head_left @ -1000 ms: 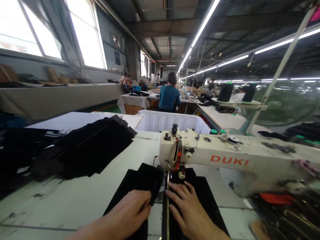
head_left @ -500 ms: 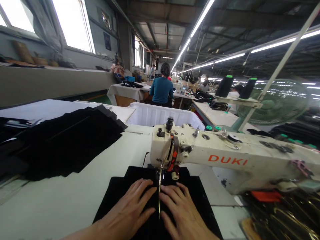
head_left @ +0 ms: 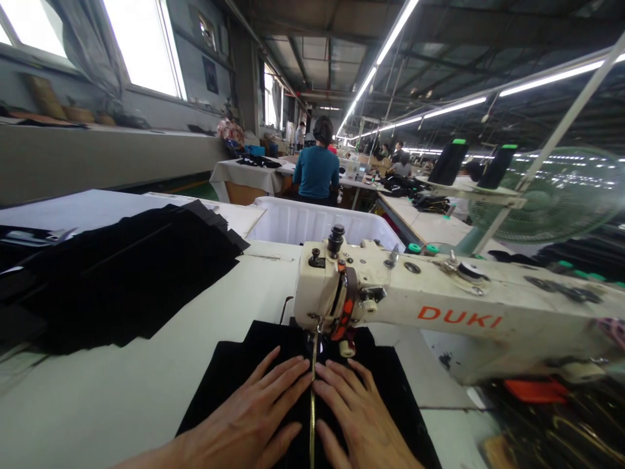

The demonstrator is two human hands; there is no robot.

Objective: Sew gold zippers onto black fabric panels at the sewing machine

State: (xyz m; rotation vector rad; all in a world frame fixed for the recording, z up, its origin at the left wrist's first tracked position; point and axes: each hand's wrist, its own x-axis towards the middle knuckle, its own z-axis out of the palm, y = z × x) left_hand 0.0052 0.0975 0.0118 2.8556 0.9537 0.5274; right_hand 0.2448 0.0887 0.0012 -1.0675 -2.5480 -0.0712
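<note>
"How do the hands have it?"

"Left hand [head_left: 261,400] and right hand [head_left: 356,404] lie flat, fingers spread, pinching nothing, pressing the black cloth [head_left: 222,368] on either side of that gold strip [head_left: 313,417]."

"Would it fight you?"

"I doubt it. Looks light and soft, apt to pucker; the strip's probably stiffer. I'd press close beside it, as they do."

"And the cloth's where?"

"On the pale table [head_left: 161,384], far end beneath the sewing machine's [head_left: 390,303] head."

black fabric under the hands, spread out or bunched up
Spread out: the black fabric lies flat either side of the gold zipper, beneath the left hand and right hand.
</note>
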